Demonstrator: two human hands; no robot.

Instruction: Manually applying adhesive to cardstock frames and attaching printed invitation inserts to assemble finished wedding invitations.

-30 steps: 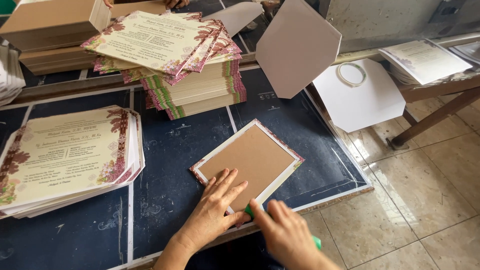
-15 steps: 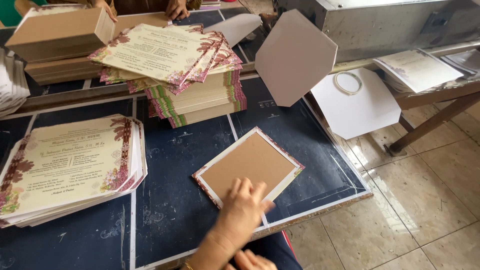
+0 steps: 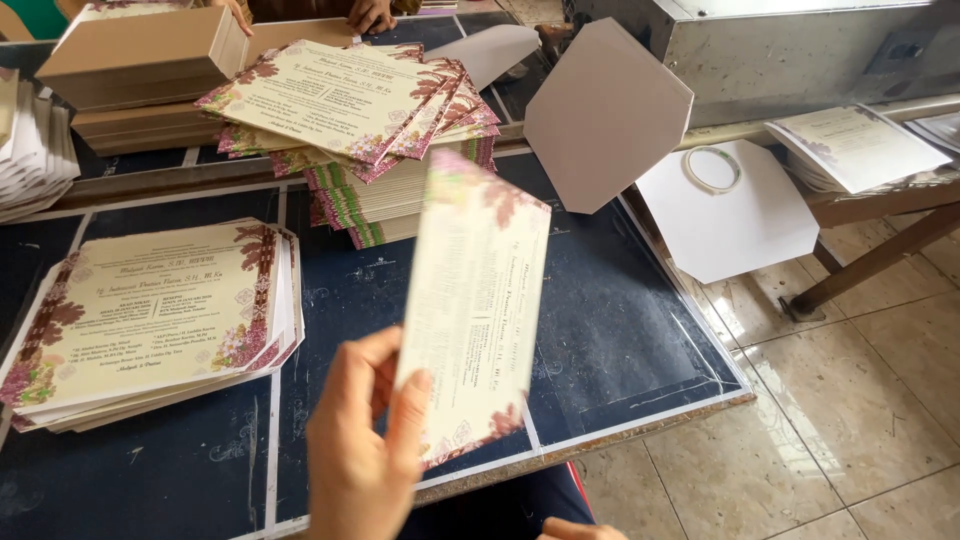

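Note:
My left hand [image 3: 362, 448] is raised above the table's front edge and grips one cream card with a purple floral border [image 3: 476, 310] by its lower left corner. The card stands upright, tilted and motion-blurred, its printed face towards me. Only a sliver of my right hand [image 3: 580, 529] shows at the bottom edge, below the table, so its fingers cannot be made out. A stack of the same cards [image 3: 150, 320] lies on the dark blue table top [image 3: 620, 330] to the left of my left hand.
A taller, fanned pile of cards [image 3: 370, 130] sits at the back centre. Brown boxes [image 3: 140, 60] stand at the back left, with another person's hands [image 3: 368, 12] behind. A white hexagonal sheet [image 3: 605, 110] leans at the right, near a metal machine [image 3: 800, 50] and a roll of tape [image 3: 712, 168].
The card lay brown side up on the table with my left hand pressing on it. It is now lifted and turned printed side towards me. My right hand has dropped out of sight.

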